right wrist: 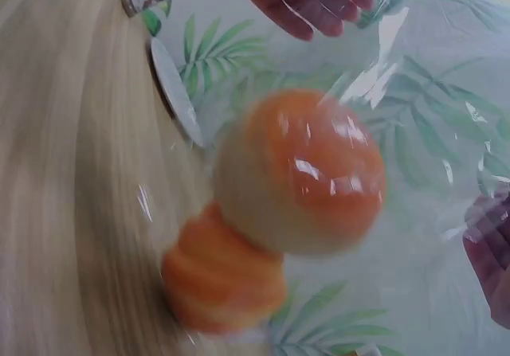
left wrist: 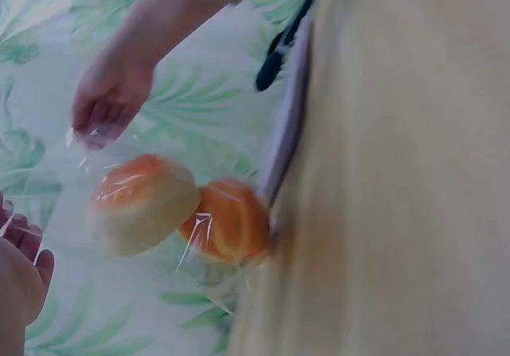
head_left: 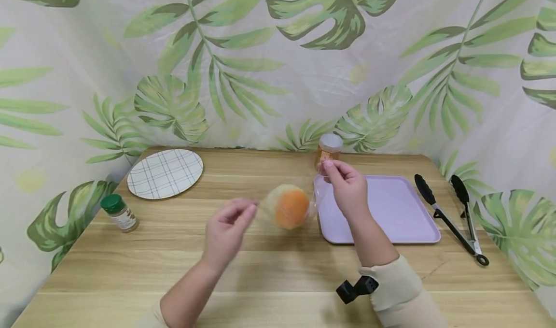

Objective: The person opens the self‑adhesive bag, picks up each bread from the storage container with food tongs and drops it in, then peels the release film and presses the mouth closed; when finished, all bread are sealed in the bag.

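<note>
Between my two hands hangs a clear plastic bag [left wrist: 187, 260] holding two round bread buns, one orange-topped and pale below [right wrist: 307, 173], the other ridged and orange [left wrist: 231, 221]. In the head view the buns overlap, and mostly one orange-and-pale bun [head_left: 293, 207] shows. My left hand [head_left: 228, 229] pinches the bag's left edge between thumb and fingers. On the other side, my right hand [head_left: 349, 190] pinches the bag's upper right edge, higher up and over the corner of a lilac tray [head_left: 386, 212]. The bag appears to hang just above the wooden table [head_left: 260, 279].
A white plate with a grid pattern [head_left: 165, 173] lies at the back left. Nearer stands a green-capped spice jar [head_left: 120, 214]. Behind my right hand is a jar with a pale lid [head_left: 330, 147]. Black-and-silver tongs [head_left: 453, 226] lie right of the tray.
</note>
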{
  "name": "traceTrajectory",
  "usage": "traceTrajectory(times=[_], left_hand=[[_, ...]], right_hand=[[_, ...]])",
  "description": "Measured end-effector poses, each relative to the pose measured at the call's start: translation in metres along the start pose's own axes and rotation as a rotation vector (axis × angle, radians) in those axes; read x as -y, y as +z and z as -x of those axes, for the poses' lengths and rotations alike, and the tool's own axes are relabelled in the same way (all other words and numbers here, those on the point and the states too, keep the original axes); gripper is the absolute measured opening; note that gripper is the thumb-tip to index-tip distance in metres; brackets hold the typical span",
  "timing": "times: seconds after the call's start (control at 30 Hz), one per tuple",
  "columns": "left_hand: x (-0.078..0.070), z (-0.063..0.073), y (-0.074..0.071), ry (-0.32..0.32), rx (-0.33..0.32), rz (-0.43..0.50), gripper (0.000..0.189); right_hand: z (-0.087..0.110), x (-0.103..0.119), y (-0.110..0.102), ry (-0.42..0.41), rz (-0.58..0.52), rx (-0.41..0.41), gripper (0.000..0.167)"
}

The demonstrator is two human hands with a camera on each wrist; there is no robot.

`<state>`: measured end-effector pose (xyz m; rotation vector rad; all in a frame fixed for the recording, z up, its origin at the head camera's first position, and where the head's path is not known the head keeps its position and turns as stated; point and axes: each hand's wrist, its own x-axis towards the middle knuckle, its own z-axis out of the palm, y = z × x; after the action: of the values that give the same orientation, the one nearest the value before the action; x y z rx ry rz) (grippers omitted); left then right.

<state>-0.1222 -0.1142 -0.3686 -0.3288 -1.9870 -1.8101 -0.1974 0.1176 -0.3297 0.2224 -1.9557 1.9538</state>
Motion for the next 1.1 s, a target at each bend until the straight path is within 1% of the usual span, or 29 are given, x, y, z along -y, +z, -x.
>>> traceTrajectory(times=[0.07, 0.1, 0.13, 0.17, 0.23, 0.3, 0.37, 0.43, 0.53, 0.6, 0.63, 0.67, 0.7, 0.77, 0.83, 0.93, 1.1], left_hand=[[-0.006, -0.014, -0.008, -0.129, -0.055, 0.103, 0.01], [-0.01, -0.02, -0.012, -0.16, -0.073, 0.154, 0.013], [-0.012, -0.027, -0.015, -0.176, -0.081, 0.206, 0.016], [-0.015, -0.032, -0.018, -0.175, -0.079, 0.263, 0.02], [-0.019, -0.04, -0.023, -0.141, -0.058, 0.369, 0.026], [-0.021, -0.045, -0.026, -0.108, -0.031, 0.431, 0.027], [-0.021, -0.048, -0.029, -0.099, -0.009, 0.435, 0.024], [-0.016, -0.051, -0.03, -0.127, 0.009, 0.397, 0.023], [-0.003, -0.055, -0.029, -0.244, 0.029, 0.345, 0.028], [0.008, -0.058, -0.028, -0.322, 0.026, 0.339, 0.032], [0.012, -0.06, -0.027, -0.351, 0.02, 0.344, 0.034], [0.016, -0.061, -0.026, -0.367, 0.011, 0.361, 0.035], [0.02, -0.063, -0.025, -0.37, 0.002, 0.376, 0.035], [0.025, -0.068, -0.023, -0.355, -0.009, 0.406, 0.033], [0.027, -0.073, -0.022, -0.343, -0.004, 0.433, 0.033], [0.03, -0.08, -0.024, -0.347, 0.03, 0.438, 0.035], [0.037, -0.09, -0.028, -0.383, 0.096, 0.429, 0.035]], right_hand=[[-0.001, 0.0, -0.006, 0.003, -0.069, 0.047, 0.016], [-0.001, 0.001, -0.009, 0.007, -0.107, 0.073, 0.019], [-0.001, 0.002, -0.011, 0.012, -0.145, 0.097, 0.023], [0.0, 0.003, -0.013, 0.022, -0.176, 0.12, 0.028], [0.002, 0.006, -0.017, 0.042, -0.208, 0.164, 0.034], [0.005, 0.008, -0.019, 0.051, -0.214, 0.197, 0.034], [0.007, 0.008, -0.02, 0.067, -0.198, 0.198, 0.032], [0.008, 0.006, -0.02, 0.092, -0.168, 0.179, 0.026], [0.008, -0.004, -0.019, 0.145, -0.112, 0.15, 0.015], [0.007, -0.012, -0.018, 0.175, -0.074, 0.142, 0.016], [0.006, -0.015, -0.018, 0.18, -0.057, 0.141, 0.018], [0.006, -0.018, -0.017, 0.176, -0.046, 0.139, 0.02], [0.005, -0.02, -0.017, 0.169, -0.045, 0.136, 0.021], [0.003, -0.024, -0.017, 0.149, -0.053, 0.132, 0.022], [0.0, -0.025, -0.017, 0.135, -0.063, 0.136, 0.023], [-0.007, -0.026, -0.019, 0.163, -0.054, 0.171, 0.028], [-0.017, -0.029, -0.022, 0.217, -0.02, 0.255, 0.032]])
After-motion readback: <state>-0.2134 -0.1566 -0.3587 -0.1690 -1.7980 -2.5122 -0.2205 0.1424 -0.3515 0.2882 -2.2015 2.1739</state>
